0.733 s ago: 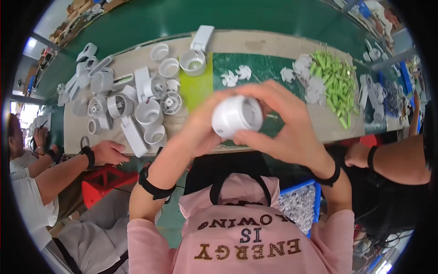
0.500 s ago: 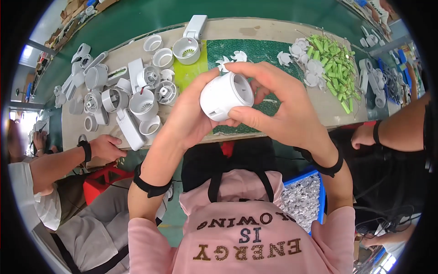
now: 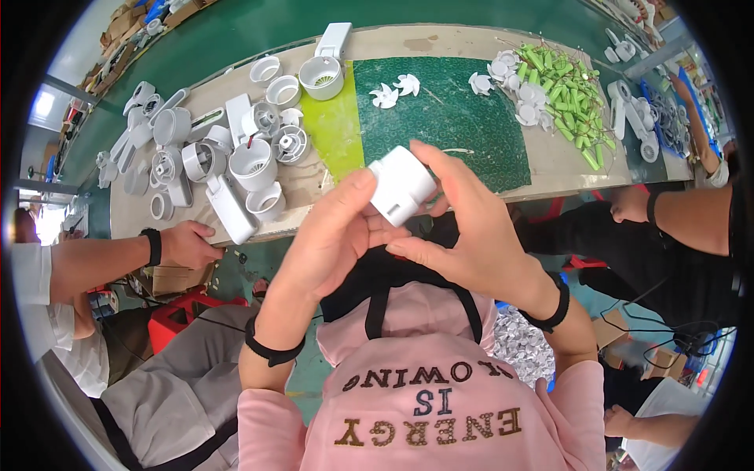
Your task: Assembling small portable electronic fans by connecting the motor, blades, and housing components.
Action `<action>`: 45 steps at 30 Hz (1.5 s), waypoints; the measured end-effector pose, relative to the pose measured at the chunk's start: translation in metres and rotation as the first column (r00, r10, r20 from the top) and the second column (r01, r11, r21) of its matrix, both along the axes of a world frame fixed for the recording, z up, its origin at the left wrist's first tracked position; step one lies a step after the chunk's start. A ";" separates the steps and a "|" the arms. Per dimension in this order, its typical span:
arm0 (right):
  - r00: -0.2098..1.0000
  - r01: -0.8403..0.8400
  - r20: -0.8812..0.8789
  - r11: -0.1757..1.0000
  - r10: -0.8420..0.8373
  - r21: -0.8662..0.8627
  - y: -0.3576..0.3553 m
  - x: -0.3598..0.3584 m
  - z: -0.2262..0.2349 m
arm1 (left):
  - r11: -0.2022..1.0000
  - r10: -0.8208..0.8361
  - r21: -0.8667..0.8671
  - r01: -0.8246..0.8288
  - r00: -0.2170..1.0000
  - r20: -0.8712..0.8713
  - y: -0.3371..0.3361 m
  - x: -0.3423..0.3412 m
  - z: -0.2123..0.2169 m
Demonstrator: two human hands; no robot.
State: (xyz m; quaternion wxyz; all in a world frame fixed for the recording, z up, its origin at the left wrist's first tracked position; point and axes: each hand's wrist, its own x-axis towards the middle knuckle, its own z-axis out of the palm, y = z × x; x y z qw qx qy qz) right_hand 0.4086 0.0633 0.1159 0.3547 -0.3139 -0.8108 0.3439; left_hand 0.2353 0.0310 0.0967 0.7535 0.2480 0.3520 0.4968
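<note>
Both hands meet above the near edge of the surface (image 3: 471, 39), left hand (image 3: 334, 239) cupped under and right hand (image 3: 471, 235) curled over the white plastic housing (image 3: 401, 185), which sits between their fingertips, tilted up-left, equally near each.

Lighting: bright, even, diffuse overhead light — shadows soft and short under the white plastic parts (image 3: 236, 161) on the workbench (image 3: 440, 39). Glare: blown-out white patch at the far left rim. Distortion: strong fisheye — bench edges bow, black vignette rings the frame. Focus: centre sharp; rim figures smeared and stretched. Colour: saturated greens, clean whites.
</note>
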 end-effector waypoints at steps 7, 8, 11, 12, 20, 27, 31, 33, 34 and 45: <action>0.998 0.049 0.042 0.992 -0.045 -0.118 -0.028 0.012 -0.013 | 0.967 -0.069 0.227 0.114 0.978 -0.197 -0.063 0.013 -0.014; 0.996 0.089 -0.015 0.981 -0.093 -0.175 -0.030 0.021 -0.022 | 0.962 -0.198 0.152 0.227 0.963 -0.185 -0.075 0.007 -0.023; 0.919 0.212 -0.222 0.884 -0.325 -0.417 -0.031 0.041 -0.040 | 0.965 -0.228 0.059 0.256 0.928 -0.296 -0.107 -0.018 -0.078; 0.909 0.251 -0.203 0.867 -0.364 -0.431 -0.026 0.053 -0.042 | 0.988 -0.136 0.008 0.152 0.902 -0.410 -0.116 -0.025 -0.099; 0.890 0.264 -0.160 0.769 -0.427 -0.583 0.002 0.117 -0.057 | 0.932 0.181 -0.033 -0.361 0.542 -0.821 -0.141 -0.030 -0.208; 0.961 0.106 -0.177 0.876 -0.212 -0.471 0.076 0.111 -0.057 | 0.903 0.137 -0.106 -0.417 0.512 -0.848 -0.130 -0.036 -0.224; 0.974 -0.185 -0.193 0.914 0.121 -0.362 0.094 0.091 -0.066 | 0.777 0.148 -0.246 -0.580 0.547 -0.824 -0.136 -0.039 -0.220; 0.888 -0.460 -0.254 0.704 0.384 -0.541 0.089 0.071 -0.057 | 0.676 0.135 -0.279 -0.682 0.487 -0.863 -0.150 -0.040 -0.214; 0.829 -0.545 -0.274 0.592 0.488 -0.594 0.085 0.057 -0.055 | 0.586 0.102 -0.308 -0.749 0.446 -0.889 -0.151 -0.031 -0.210; 0.608 -0.639 -0.048 0.452 0.792 -0.622 0.016 -0.016 -0.167 | 0.505 0.741 -0.563 -0.654 0.664 -0.106 -0.117 0.097 -0.140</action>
